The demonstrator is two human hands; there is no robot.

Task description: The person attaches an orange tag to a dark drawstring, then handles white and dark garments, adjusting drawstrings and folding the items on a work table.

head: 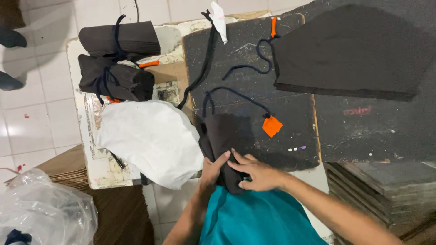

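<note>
A folded bundle of dark brown fabric pieces (pixel 221 136) lies at the near edge of the black work board (pixel 254 68). My left hand (pixel 211 171) grips its near left side, and my right hand (pixel 256 173) presses on its near end from the right. A dark cord (pixel 236 93) with an orange tag (pixel 272 125) runs from the bundle across the board.
Two tied rolls of dark fabric (pixel 116 59) lie at the back left. A white sheet (pixel 152 138) sits left of my hands. A large stack of dark cut pieces (pixel 354 54) lies at the right; more stacks (pixel 386 190) sit below. A clear plastic bag (pixel 41 213) is at lower left.
</note>
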